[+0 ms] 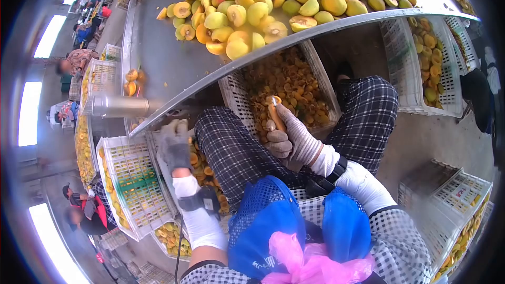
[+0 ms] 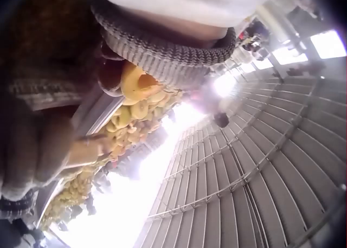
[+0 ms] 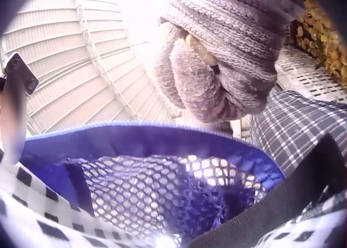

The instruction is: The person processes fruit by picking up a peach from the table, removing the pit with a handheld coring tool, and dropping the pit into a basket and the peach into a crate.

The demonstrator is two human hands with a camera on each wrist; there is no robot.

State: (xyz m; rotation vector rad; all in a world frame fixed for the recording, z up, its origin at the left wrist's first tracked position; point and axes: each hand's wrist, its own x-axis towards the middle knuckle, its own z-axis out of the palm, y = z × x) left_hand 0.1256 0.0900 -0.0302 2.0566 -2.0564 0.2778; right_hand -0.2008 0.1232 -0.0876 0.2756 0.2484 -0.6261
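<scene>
My gloved right hand [image 1: 292,137] grips a pitting knife [image 1: 276,113] between my knees, its wooden handle in the curled fingers and its small curved metal tip pointing away. In the right wrist view, a bit of the tan handle [image 3: 200,50] shows between the knitted glove's fingers. Blurred in the head view, my gloved left hand [image 1: 175,144] is off to the left, over a crate of peach halves [image 1: 199,160] beside my left thigh. Seen from the left wrist, a yellow peach half [image 2: 134,84] lies against its curled fingers; the head view hides this piece.
Yellow peach halves [image 1: 252,13] are heaped on a metal table [image 1: 173,68] with a raised rim. Below it, a crate [image 1: 322,81] between my legs holds orange scraps. White crates of fruit [image 1: 139,189] stand left and right. A metal cylinder [image 1: 121,106] juts at the table's left corner.
</scene>
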